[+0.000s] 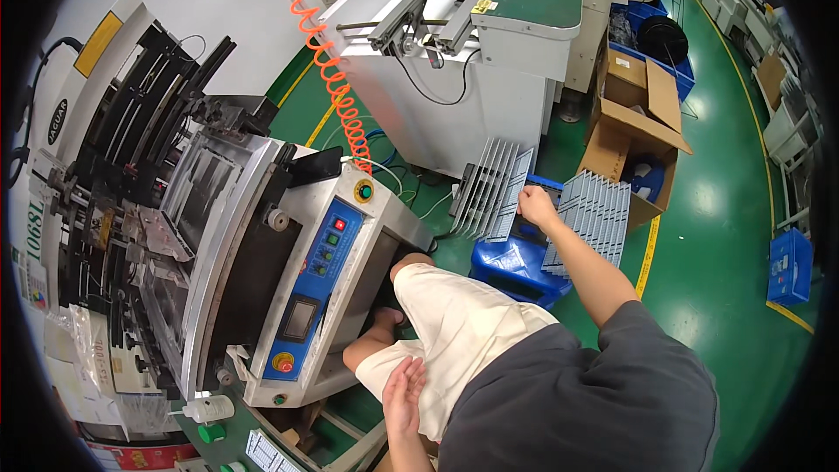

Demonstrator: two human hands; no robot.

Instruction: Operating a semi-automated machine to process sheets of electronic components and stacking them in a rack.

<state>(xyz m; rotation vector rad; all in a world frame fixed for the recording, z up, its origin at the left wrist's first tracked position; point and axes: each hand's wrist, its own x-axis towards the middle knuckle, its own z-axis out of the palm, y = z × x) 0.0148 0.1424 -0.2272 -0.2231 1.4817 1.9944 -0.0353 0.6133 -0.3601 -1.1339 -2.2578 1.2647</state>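
Observation:
My right hand [537, 205] reaches forward, its fingers closed on the edge of a thin grey slotted panel [505, 220]. That panel stands on edge beside a rack of spaced metal slats [483, 183]. Just right of the hand, several similar grey panels [594, 214] stand in a row above a blue plastic bin [516, 267]. My left hand [404, 392] is near my left knee with the palm turned up. Its fingers are loosely extended, and nothing is in them.
A printing machine [197, 236] with a blue control panel [310, 288] fills the left. A phone [316, 166] rests on its corner. An orange coiled hose [336, 79] hangs near a white conveyor unit [437, 114]. Cardboard boxes [642, 105] stand at right; a white bottle [210, 408] is lower left.

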